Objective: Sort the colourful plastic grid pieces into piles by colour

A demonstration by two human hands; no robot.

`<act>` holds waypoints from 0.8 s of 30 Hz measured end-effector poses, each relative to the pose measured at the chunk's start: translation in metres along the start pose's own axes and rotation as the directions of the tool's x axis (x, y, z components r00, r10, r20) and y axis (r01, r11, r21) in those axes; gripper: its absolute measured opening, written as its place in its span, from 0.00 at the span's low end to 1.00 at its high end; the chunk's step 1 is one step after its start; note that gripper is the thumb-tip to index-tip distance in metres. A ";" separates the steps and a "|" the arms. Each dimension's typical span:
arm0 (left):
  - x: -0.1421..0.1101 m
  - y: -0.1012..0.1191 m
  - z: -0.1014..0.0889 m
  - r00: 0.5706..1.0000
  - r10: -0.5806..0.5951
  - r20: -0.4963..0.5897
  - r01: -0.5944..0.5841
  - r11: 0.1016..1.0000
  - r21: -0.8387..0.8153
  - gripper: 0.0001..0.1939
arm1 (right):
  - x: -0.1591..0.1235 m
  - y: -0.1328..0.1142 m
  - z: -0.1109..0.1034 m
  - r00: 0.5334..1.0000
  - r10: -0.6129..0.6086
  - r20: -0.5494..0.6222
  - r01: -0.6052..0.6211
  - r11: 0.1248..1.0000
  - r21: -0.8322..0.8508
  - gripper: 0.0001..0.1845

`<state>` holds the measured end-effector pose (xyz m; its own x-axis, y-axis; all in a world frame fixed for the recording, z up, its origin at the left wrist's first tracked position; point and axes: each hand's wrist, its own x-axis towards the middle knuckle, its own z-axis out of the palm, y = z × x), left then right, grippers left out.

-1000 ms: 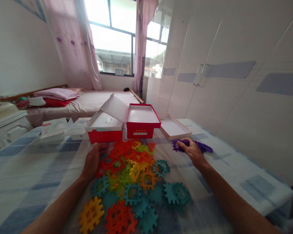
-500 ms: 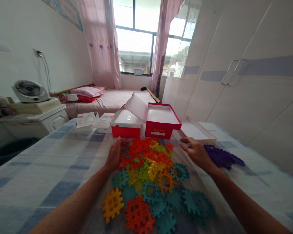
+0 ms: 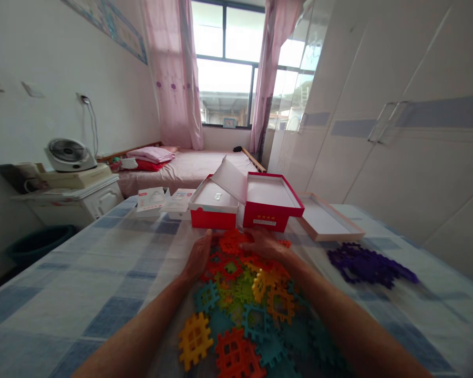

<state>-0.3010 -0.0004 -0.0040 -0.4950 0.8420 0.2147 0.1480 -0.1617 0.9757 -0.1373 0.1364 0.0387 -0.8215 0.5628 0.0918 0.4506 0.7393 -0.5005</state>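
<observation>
- Pile of plastic pieces (image 3: 242, 287) on table (image 3: 114, 278); right forearm (image 3: 339, 310) covers part.
- Right hand (image 3: 263, 244): thumb and fingers spread at red pieces (image 3: 233, 242), blurred.
- Left hand (image 3: 199, 256): fingers mostly hidden; grip, cannot tell.

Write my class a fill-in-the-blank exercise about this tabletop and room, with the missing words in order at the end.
1. The separate heap of pieces to the right of the mixed-colour pile is all ____.
2. The pieces directly between the left hand and the right hand are mostly ____.
3. The curtain left of the window is ____.

Missing words: purple; red; pink.
</observation>
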 end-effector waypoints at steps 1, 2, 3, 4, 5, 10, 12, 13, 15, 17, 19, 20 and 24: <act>0.000 0.001 0.001 1.000 0.001 -0.004 -0.001 1.000 -0.005 0.35 | -0.002 0.001 -0.002 1.000 0.007 0.015 -0.007 1.000 0.020 0.26; 0.000 0.001 0.001 1.000 0.002 -0.012 -0.002 1.000 -0.003 0.35 | -0.004 0.003 -0.005 1.000 0.014 0.026 -0.015 0.999 0.041 0.24; 0.000 0.001 0.002 1.000 0.003 -0.021 -0.003 1.000 0.006 0.35 | -0.005 0.004 -0.007 0.999 0.021 0.033 -0.023 0.998 0.063 0.22; 0.000 0.000 0.002 1.000 0.008 -0.027 -0.007 1.000 0.019 0.35 | -0.007 0.006 -0.009 0.999 0.026 0.035 -0.029 0.996 0.084 0.21; 0.000 0.000 0.002 0.999 0.015 -0.031 -0.014 0.999 0.033 0.34 | -0.008 0.008 -0.011 0.999 0.028 0.033 -0.032 0.994 0.103 0.21; 0.000 0.001 0.002 0.999 0.033 -0.042 -0.030 0.996 0.084 0.31 | -0.014 0.012 -0.022 0.997 0.044 -0.065 -0.023 0.955 0.294 0.22; 0.000 0.003 0.002 0.997 0.021 -0.080 -0.015 0.997 0.075 0.31 | -0.014 0.008 -0.026 0.995 0.057 -0.087 -0.010 0.885 0.466 0.23; 0.000 0.004 0.002 0.995 0.018 -0.096 -0.011 0.998 0.069 0.31 | -0.012 0.005 -0.027 0.996 0.054 -0.076 -0.006 0.852 0.523 0.23; 0.000 0.005 0.002 0.995 0.039 -0.093 -0.032 0.997 0.075 0.29 | -0.006 -0.003 -0.024 0.999 0.040 -0.030 -0.018 0.837 0.547 0.21; 0.001 0.003 0.001 0.994 0.086 -0.067 -0.078 0.991 0.111 0.24 | 0.004 -0.012 -0.015 0.998 0.056 -0.004 -0.046 0.861 0.506 0.18; 0.003 0.000 0.000 0.992 0.108 -0.069 -0.097 0.984 0.149 0.19 | 0.016 -0.019 -0.001 0.995 0.097 -0.002 -0.085 0.879 0.469 0.14; 0.003 -0.002 -0.001 0.992 0.100 -0.078 -0.087 0.983 0.162 0.19 | 0.022 -0.021 0.005 0.993 0.119 -0.004 -0.105 0.886 0.452 0.11; 0.004 -0.011 -0.002 0.994 0.057 -0.090 -0.038 0.980 0.195 0.26 | 0.038 -0.023 0.022 0.980 0.196 -0.014 -0.176 0.906 0.386 0.09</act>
<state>-0.3065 0.0040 -0.0133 -0.5609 0.7817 0.2727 0.3307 -0.0904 0.9394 -0.1865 0.1325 0.0344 -0.7121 0.7021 0.0038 0.4178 0.4281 -0.8014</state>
